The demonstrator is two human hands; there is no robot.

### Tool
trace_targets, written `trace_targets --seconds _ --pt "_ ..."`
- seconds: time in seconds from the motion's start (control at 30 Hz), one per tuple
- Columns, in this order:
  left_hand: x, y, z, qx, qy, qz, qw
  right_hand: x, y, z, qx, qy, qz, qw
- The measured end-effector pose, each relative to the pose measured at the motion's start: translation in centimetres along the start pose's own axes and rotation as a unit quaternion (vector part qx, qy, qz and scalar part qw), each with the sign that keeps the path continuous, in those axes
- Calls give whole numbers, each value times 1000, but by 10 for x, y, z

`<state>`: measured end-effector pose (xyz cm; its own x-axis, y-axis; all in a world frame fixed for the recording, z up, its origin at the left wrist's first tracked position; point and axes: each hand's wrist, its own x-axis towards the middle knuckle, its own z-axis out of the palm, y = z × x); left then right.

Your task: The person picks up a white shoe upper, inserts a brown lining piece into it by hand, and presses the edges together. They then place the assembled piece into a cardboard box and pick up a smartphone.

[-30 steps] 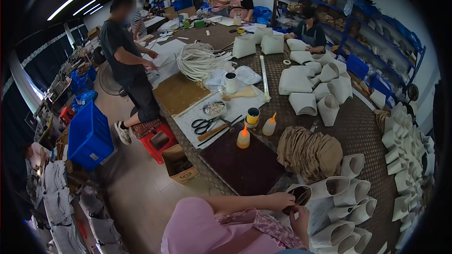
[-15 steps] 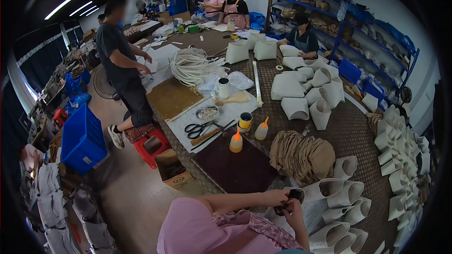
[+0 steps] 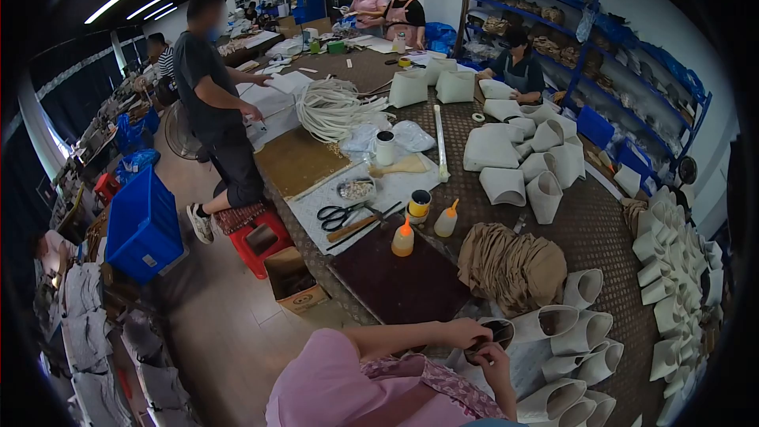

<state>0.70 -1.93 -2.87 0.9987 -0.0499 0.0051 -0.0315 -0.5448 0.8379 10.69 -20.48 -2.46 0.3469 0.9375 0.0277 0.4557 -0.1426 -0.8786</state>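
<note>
My left hand (image 3: 470, 334) reaches across from the left, its fingers closed on the rim of a whitish pouch-like piece (image 3: 504, 334) with a dark inside. Closed on the near side of the same rim is my right hand (image 3: 495, 362). Part of the piece is hidden by my hands and forearm. Right beside it stand several more white pouch-like pieces (image 3: 581, 332), their openings facing up. A stack of brown crumpled sheets (image 3: 512, 267) lies just beyond my hands, next to a dark maroon board (image 3: 399, 281).
Two glue bottles (image 3: 402, 239) with orange tips stand by a yellow-and-black can (image 3: 419, 204). Black-handled scissors (image 3: 336, 213) lie on a white sheet. Further pouches (image 3: 522, 150) cover the table's far right. A person (image 3: 213, 95) stands at the left edge; others work at the back.
My hands stay at the pouch rim with slightly shifted fingers. The standing person's arm has moved out over the white sheets. The whole view has shifted a little.
</note>
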Motion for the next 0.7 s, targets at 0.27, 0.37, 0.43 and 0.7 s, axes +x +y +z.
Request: trace_targets --seconds 0.27,0.37,0.43,0.7 --pt "10 -24 -4 29 -129 64 989 -5 10 1 37 15 19 999" --pt "12 -23 -9 45 -158 64 984 -4 1 -3 33 3 16 999" --pt "12 -19 -11 44 -159 66 984 -3 18 -5 40 -6 2 999" --pt "23 -14 -5 86 -154 138 975 0 36 -19 85 -60 12 995"
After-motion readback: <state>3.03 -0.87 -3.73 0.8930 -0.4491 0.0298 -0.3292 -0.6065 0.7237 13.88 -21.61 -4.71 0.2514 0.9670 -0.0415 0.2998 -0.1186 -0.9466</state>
